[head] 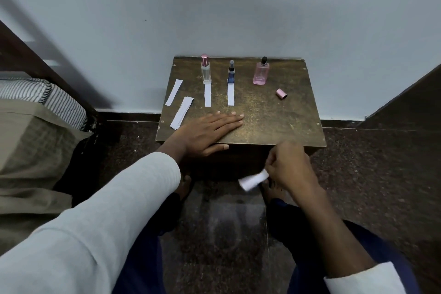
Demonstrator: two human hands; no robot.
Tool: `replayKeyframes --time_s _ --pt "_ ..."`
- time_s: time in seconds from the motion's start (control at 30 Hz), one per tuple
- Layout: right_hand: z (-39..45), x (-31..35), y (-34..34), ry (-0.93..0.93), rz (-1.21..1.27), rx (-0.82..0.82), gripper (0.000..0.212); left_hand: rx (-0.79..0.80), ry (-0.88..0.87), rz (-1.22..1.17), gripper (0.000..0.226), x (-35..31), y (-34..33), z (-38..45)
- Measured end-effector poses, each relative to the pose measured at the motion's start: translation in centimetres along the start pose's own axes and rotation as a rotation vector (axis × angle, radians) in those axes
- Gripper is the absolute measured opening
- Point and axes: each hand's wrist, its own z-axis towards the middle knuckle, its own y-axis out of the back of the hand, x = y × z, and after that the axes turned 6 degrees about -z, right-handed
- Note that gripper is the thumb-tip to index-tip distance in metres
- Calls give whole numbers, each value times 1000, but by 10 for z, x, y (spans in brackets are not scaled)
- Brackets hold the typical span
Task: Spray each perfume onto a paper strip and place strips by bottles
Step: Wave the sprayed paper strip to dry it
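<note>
Strip (253, 180), white, curled, pinched in right hand (290, 167) fingers; left hand (205, 132) flat.

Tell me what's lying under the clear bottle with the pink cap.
A white paper strip runs from under the clear bottle toward the person, on the table. The bottle base covers the strip's far end, so how far it reaches beneath can't be seen.
</note>
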Motion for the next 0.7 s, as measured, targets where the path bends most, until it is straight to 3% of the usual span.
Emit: replayKeyframes --time_s 0.03,0.13,0.23,0.33,0.5,0.57,0.7 --pt "2 -1 -4 -2 -35 -48 13 -1 4 2 75 0 0 0" --pt "6 -1 -9 33 308 -40 14 -1 5 2 75 -1 1 -1" --pt "12 4 -7 119 229 -158 6 3 1 -17 78 -5 4 -1" --pt "15 7 -9 125 218 -167 4 18 19 -14 76 -10 11 0" --pt "12 15 -11 198 305 -136 12 -209 56 22 47 -39 28 -7" --pt "11 17 -8 225 371 -151 11 -263 138 -46 37 -63 34 -11" --pt "8 18 -3 284 362 -181 20 -268 400 -137 44 -104 40 -23"
